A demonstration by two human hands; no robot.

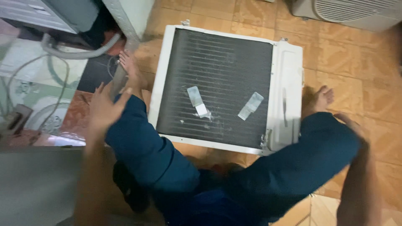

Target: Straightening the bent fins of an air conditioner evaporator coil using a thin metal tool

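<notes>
Sitting over an air-conditioner condenser panel bearing 2 tape strips, left hand spreading fingers, right hand blurred, finger state unclear.

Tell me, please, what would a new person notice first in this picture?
First comes the white air-conditioner panel, lying flat on the tiled floor at the centre, with a dark finned grille and two pale strips of tape on it. The person's legs in blue trousers bend around it. The left hand rests on the left knee, the right hand on the right knee.
</notes>
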